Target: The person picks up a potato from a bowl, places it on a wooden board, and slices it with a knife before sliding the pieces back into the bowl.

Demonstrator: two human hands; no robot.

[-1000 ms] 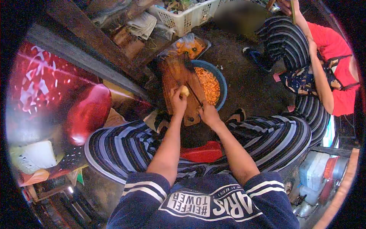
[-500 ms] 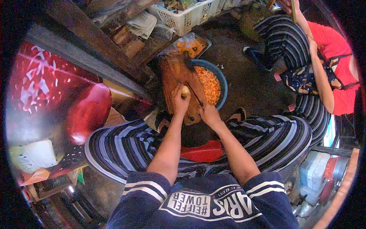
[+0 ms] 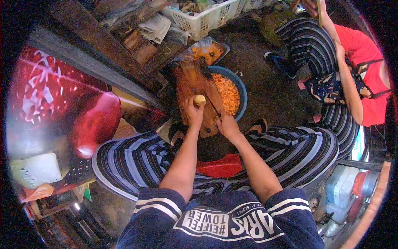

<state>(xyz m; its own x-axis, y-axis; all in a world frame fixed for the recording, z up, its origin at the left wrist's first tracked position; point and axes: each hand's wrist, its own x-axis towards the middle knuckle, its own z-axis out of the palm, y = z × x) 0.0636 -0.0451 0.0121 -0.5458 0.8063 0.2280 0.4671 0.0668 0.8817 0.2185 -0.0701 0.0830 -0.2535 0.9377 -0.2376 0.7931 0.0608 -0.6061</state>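
Observation:
My left hand (image 3: 194, 112) holds a pale, peeled round vegetable (image 3: 200, 100), perhaps a potato, over a wooden cutting board (image 3: 190, 79). Closed round the handle of a knife (image 3: 212, 105), my right hand (image 3: 227, 125) is at the board's right edge. The blade slants up and left across the wood, just right of the vegetable. Beside the board, partly under it, stands a blue basin (image 3: 244, 93) full of small orange diced pieces (image 3: 230, 93). Past the far end of the board is a metal tray (image 3: 226, 48) with orange pieces in a plastic bag.
A white plastic crate (image 3: 199, 23) stands at the far side. To the right sits another person (image 3: 358, 74) in a red top and striped trousers. A wooden beam (image 3: 103, 62) runs along the left, beside a red printed panel (image 3: 95, 120).
My left hand has turned slightly, and the pale vegetable has shifted a little left, showing more of itself. The knife and my right hand have hardly moved.

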